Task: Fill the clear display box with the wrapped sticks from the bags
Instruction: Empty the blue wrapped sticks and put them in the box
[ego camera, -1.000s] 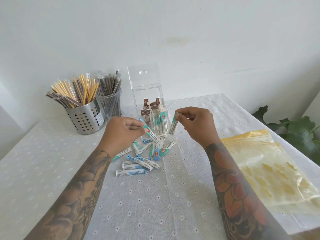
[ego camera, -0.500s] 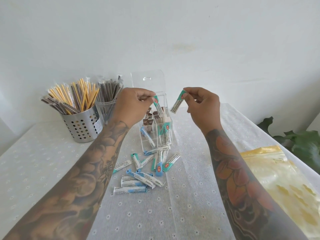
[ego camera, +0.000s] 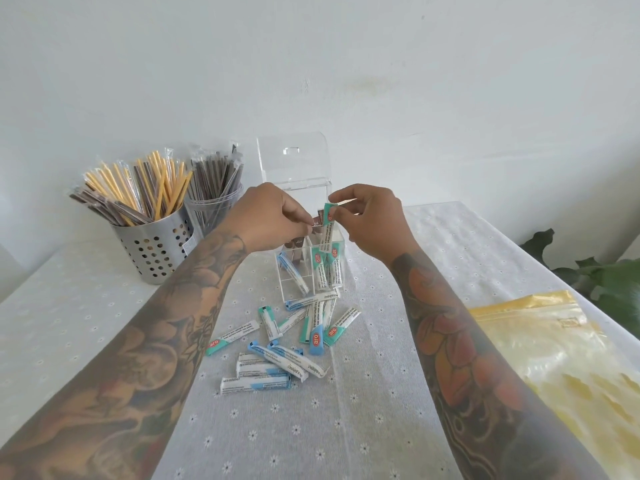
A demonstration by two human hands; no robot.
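The clear display box (ego camera: pixel 333 241) stands mid-table with its lid (ego camera: pixel 294 164) flipped up. Its compartments hold brown, blue and green wrapped sticks. My right hand (ego camera: pixel 374 223) pinches a green-and-white wrapped stick (ego camera: pixel 328 223) upright, its lower end inside the box's front right compartment. My left hand (ego camera: pixel 270 218) hovers over the box's left side with fingertips pinched together; I see no stick between them. Several loose wrapped sticks (ego camera: pixel 277 355) lie scattered on the cloth in front of the box.
A perforated steel holder (ego camera: pixel 152 247) and a clear cup (ego camera: pixel 211 209), both full of long wrapped straws, stand at the back left. A yellow zip bag (ego camera: pixel 554 362) lies at the right. Plant leaves (ego camera: pixel 606 278) show past the table's right edge.
Both hands rose from the pile to the box. The stick that my left hand held is no longer visible in it. My right hand has brought its green stick down into the box.
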